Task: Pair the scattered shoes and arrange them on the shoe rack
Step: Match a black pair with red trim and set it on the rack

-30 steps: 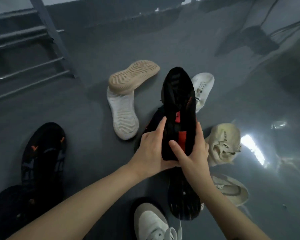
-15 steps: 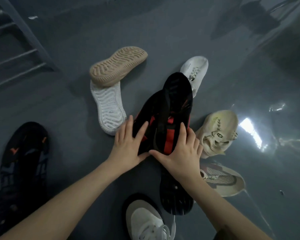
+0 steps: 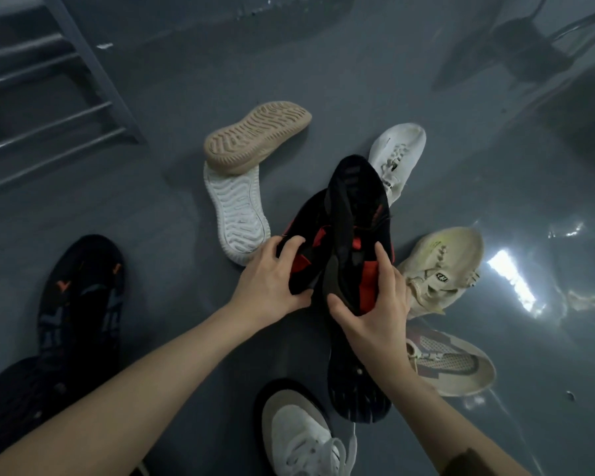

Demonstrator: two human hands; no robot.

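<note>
Each hand gripped one black-and-red shoe mid-floor: left hand (image 3: 272,280) the left shoe (image 3: 303,235), right hand (image 3: 375,304) the right shoe (image 3: 358,214). Pale sneakers (image 3: 440,266) crowded round; the shoe rack (image 3: 49,97) was cut off upper left.

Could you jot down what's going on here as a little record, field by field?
Place: glossy grey floor
Left hand: grips one black-and-red shoe
Right hand: grips the matching black-and-red shoe
Overturned shoes: tan-soled shoe resting on white-soled shoe
Upright shoes: white laced shoe, cream shoe, mesh shoe
Shoe rack: far left, shelves in view bare
Stage: pair in hand, not yet on the rack
</note>
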